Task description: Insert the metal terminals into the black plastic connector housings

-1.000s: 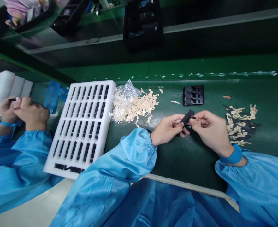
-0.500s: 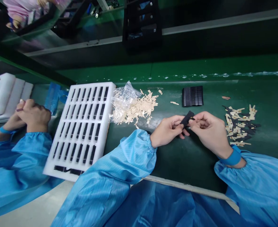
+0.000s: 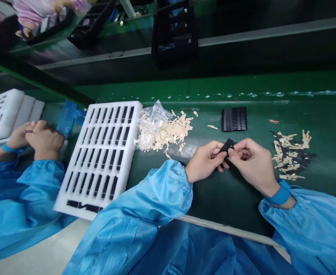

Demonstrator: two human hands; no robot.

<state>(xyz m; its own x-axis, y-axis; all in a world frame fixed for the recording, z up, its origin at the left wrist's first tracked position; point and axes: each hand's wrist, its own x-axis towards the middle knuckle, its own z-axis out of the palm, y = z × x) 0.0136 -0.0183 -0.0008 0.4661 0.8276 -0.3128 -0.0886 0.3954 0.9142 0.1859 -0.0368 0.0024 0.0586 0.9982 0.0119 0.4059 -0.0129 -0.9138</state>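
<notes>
My left hand is closed on a small flat black strip, its thumb on top and fingers beneath. A tiny gold spot shows near the strip's right edge. There my right hand pinches with thumb and forefinger; whatever else lies between those fingertips is hidden. Beyond the hands lies a neat stack of black strips on the green bench. Right of my right hand is a loose pile of cream and black pieces, some with gold parts.
Left of my hands, cream tabs spill beside a clear plastic bag. A white foam tray with rows of black strips stands further left. Beside it are a co-worker's clasped hands. Black bins sit across the bench's raised back.
The view has shifted slightly, so everything sits a little lower and further right. My right fingertips have come in closer over the strip's edge; both hands stay together on it.
</notes>
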